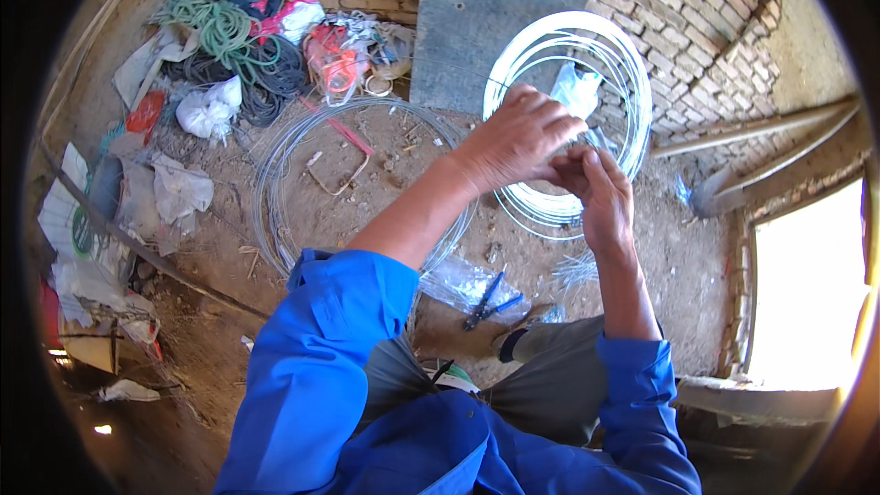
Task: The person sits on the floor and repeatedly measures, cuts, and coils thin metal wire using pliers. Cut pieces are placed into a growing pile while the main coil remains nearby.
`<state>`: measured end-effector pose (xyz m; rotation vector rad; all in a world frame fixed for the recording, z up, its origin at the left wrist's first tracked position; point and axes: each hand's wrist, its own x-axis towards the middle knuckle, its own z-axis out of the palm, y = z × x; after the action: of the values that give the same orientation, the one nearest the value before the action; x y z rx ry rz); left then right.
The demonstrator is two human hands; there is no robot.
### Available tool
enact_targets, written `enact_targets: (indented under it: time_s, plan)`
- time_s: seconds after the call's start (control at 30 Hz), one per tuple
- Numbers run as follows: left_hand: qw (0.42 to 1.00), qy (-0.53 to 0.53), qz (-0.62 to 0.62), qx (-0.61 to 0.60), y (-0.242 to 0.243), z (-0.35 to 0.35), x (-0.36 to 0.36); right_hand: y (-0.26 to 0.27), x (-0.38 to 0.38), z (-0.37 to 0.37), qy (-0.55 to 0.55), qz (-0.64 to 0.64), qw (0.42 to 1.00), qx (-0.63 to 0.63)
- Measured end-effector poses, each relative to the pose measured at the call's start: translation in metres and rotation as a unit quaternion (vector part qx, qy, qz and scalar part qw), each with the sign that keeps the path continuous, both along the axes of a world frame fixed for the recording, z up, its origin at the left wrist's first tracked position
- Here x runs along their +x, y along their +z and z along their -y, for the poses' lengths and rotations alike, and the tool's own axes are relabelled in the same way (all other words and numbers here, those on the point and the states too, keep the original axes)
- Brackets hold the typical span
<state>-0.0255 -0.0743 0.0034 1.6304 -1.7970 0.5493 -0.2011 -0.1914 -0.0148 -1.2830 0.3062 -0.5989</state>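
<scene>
My left hand [515, 141] is raised in front of me, its fingers bent and closed around a thin wire [474, 73]. That wire runs out leftward from beside the knuckles. Close by, my right hand [601, 196] has its thumb and fingertips pinched together, near the left fingertips. What lies between the right fingers is too small to make out. Behind both hands is a thick coil of bright, silvery-white wire [636, 82], partly hidden by them. On the dirt floor to the left lies a looser coil of grey wire [265, 192], partly covered by my left forearm.
Blue-handled pliers [489, 304] lie on a clear plastic bag [447, 278] near my foot. Short wire pieces [577, 271] are heaped right of them. Green rope [220, 31] and plastic bags pile up at far left. A grey board [467, 14] leans on the brick wall. A shovel [715, 192] stands right.
</scene>
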Motion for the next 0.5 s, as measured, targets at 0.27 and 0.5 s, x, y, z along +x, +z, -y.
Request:
enact_targets:
  time_s: [0.27, 0.5]
  plan:
    - [0.999, 0.036, -0.001, 0.023, -0.0044, -0.0044, -0.0105, -0.0107, -0.002, 0.0083, 0.007, 0.003, 0.999, 0.036]
    - [0.999, 0.04, -0.01, 0.018, -0.0063, -0.005, -0.0085, -0.0055, 0.0007, 0.001, 0.013, 0.01, 0.999, 0.046]
